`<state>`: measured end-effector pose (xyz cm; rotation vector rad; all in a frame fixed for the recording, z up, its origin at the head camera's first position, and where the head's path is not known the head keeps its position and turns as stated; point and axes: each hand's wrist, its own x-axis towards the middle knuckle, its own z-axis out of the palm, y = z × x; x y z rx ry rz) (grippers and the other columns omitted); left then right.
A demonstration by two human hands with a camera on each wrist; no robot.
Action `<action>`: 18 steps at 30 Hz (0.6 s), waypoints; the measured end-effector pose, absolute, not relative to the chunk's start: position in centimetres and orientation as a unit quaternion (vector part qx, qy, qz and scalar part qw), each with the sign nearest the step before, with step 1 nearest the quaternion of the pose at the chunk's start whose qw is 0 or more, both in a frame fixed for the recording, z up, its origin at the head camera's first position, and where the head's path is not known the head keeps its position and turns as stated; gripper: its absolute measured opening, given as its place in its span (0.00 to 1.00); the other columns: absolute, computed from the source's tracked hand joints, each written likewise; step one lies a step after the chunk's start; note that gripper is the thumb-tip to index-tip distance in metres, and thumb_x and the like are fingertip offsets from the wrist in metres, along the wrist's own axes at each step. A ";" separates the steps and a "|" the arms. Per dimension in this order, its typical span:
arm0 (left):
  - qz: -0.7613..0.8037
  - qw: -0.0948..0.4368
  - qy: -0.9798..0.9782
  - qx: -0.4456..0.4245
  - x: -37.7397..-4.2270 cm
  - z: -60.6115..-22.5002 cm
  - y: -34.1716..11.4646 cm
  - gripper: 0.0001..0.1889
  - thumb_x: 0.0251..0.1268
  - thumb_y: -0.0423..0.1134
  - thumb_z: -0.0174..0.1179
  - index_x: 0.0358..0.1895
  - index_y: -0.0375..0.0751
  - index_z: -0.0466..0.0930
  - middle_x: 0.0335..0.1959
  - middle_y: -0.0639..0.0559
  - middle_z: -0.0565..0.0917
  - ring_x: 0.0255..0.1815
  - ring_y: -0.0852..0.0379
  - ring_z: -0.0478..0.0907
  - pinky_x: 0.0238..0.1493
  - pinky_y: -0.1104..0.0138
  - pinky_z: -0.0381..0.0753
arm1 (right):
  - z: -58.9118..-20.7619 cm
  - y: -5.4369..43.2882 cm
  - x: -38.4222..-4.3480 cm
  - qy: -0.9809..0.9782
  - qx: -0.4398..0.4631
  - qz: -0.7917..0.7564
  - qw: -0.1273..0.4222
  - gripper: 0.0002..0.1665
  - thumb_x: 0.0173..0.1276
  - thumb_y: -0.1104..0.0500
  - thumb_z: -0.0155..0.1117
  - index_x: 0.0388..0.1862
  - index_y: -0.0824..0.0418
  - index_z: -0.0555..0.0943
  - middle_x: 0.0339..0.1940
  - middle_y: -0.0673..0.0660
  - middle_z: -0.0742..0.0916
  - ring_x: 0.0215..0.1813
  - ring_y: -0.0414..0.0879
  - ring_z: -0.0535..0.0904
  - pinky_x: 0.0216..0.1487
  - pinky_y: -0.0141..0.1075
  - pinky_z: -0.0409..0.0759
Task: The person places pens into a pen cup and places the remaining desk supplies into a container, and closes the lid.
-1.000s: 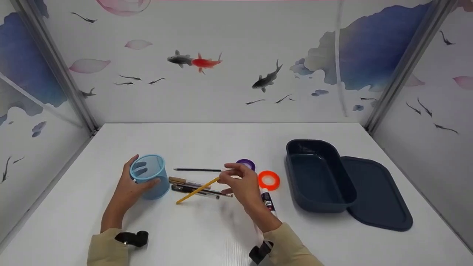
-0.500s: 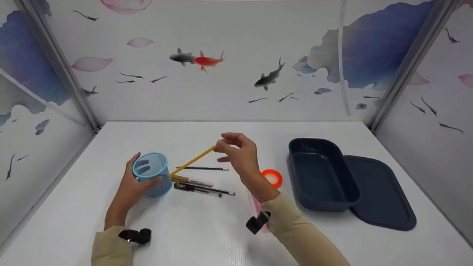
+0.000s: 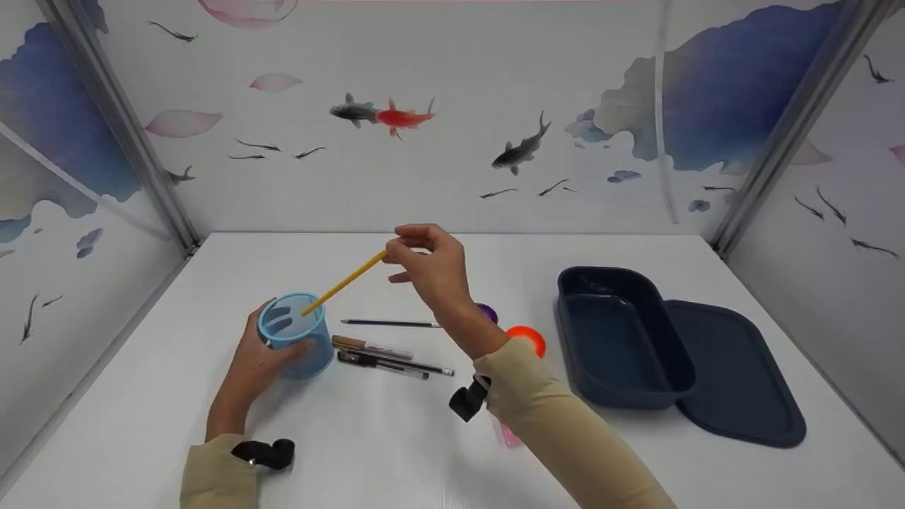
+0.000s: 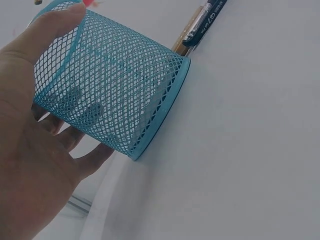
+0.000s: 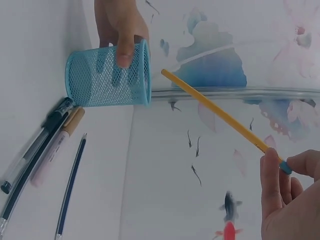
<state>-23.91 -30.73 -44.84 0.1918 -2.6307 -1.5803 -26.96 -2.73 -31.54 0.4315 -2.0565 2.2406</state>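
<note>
In the head view my left hand (image 3: 247, 371) grips a light blue mesh pen holder (image 3: 311, 360), thumb on the near side and fingers round the far side. My right hand (image 3: 433, 272) pinches a yellow pencil (image 3: 345, 284) by its upper, blue-tipped end (image 5: 285, 167). The pencil slants down to the left, its low end overlapping the holder's mouth in the head view. From the right wrist, that end shows just outside the rim (image 5: 145, 75). Beside the holder lie a dark pencil (image 3: 392, 323), a brown-capped marker (image 3: 368, 347), a black pen (image 3: 375, 363) and another dark pencil (image 3: 431, 368).
A deep navy box (image 3: 622, 399) stands on the right, with its flat lid (image 3: 749, 382) partly beneath it. An orange tape roll (image 3: 539, 344), a purple roll (image 3: 488, 312) and a pink item (image 3: 509, 435) are partly hidden by the right arm. Printed walls enclose the white table.
My right hand has lifted the yellow pencil up and to the left, from over the pens to the holder's mouth. My left hand keeps its grip on the holder.
</note>
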 end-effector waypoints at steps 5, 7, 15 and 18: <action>-0.514 0.030 -0.855 0.058 -23.7 -44.9 -31.0 0.57 0.59 0.49 0.71 0.80 0.38 0.39 0.79 0.36 0.56 0.81 0.36 0.52 0.80 0.43 0.54 | -31.9 -4.1 -27.1 -0.686 0.156 0.709 0.035 0.14 0.70 0.62 0.65 0.53 0.63 0.81 0.45 0.60 0.86 0.45 0.47 0.89 0.41 0.36 0.89; -0.513 0.029 -0.856 0.059 -23.8 -45.0 -31.1 0.57 0.59 0.50 0.71 0.80 0.37 0.39 0.79 0.36 0.56 0.81 0.36 0.52 0.80 0.43 0.55 | -32.1 -4.6 -27.2 -0.692 0.159 0.703 0.035 0.14 0.70 0.62 0.65 0.53 0.63 0.81 0.44 0.60 0.86 0.44 0.46 0.89 0.40 0.35 0.89; -0.511 0.029 -0.857 0.060 -23.9 -45.0 -31.2 0.57 0.58 0.51 0.72 0.80 0.37 0.40 0.79 0.36 0.57 0.81 0.36 0.53 0.80 0.43 0.55 | -33.1 -6.3 -27.8 -0.702 0.143 0.697 0.025 0.12 0.69 0.63 0.66 0.51 0.62 0.81 0.44 0.59 0.86 0.43 0.46 0.89 0.38 0.35 0.89; -0.514 0.030 -0.855 0.061 -23.9 -45.0 -31.2 0.57 0.58 0.51 0.72 0.80 0.38 0.40 0.78 0.36 0.57 0.81 0.37 0.53 0.80 0.43 0.55 | -33.7 -7.1 -27.8 -0.703 0.137 0.698 0.016 0.12 0.69 0.62 0.66 0.51 0.62 0.81 0.43 0.58 0.86 0.42 0.44 0.88 0.38 0.34 0.89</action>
